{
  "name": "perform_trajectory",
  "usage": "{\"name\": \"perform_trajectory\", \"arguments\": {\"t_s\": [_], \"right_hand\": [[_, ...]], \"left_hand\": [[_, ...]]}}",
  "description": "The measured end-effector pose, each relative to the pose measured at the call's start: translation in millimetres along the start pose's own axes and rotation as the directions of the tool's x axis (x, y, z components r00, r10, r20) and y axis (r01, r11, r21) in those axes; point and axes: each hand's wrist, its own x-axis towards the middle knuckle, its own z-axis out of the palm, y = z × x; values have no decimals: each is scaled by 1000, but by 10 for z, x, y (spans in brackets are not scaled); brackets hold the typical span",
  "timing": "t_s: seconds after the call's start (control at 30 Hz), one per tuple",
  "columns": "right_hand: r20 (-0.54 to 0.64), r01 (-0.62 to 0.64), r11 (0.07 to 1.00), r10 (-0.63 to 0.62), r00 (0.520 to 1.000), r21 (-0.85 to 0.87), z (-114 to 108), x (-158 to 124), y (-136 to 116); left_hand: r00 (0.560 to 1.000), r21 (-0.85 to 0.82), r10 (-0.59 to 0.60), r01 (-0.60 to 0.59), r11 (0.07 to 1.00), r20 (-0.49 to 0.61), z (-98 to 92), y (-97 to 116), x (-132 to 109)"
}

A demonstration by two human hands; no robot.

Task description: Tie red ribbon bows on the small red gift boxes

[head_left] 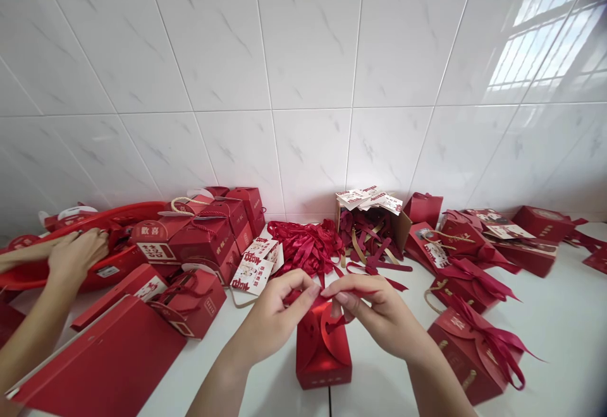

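A small red gift box [322, 354] stands on the white table just in front of me, its rounded top flaps folded up. My left hand [275, 319] and my right hand [379, 313] meet above it, fingertips pinched on a thin red ribbon [327, 292] at the box's top. A heap of loose red ribbons [303, 246] lies just behind my hands.
Another person's hands [76, 253] reach in at the far left over a red tray [28, 271]. Stacked red boxes [213, 234] and flat red cartons [104, 360] fill the left. A cardboard box of strips and tags [374, 227] and ribbon-tied boxes [474, 347] lie to the right.
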Motion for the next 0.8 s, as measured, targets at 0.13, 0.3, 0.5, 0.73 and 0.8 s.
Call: {"name": "perform_trajectory", "arguments": {"t_s": [0.13,0.3,0.5,0.73,0.8], "right_hand": [[-2,146,937,-155,988,-318,-42,7,20],[-12,223,852,-259,966,-474,-30,39,64],[-47,176,892,-214,976,-416,-29,24,83],[-90,70,925,-111,990,-372,-66,45,30],[-114,24,933,-69,991,-358,-69,52,11]], "left_hand": [[999,-155,-41,35,987,-36,-57,-74,-8],[996,-266,-47,24,964,-81,-89,-172,-38],[999,8,36,-35,999,-40,-71,-26,-45],[935,455,271,-144,879,-229,-84,-97,-85],[911,507,318,-150,849,-263,-104,-92,-98]]}}
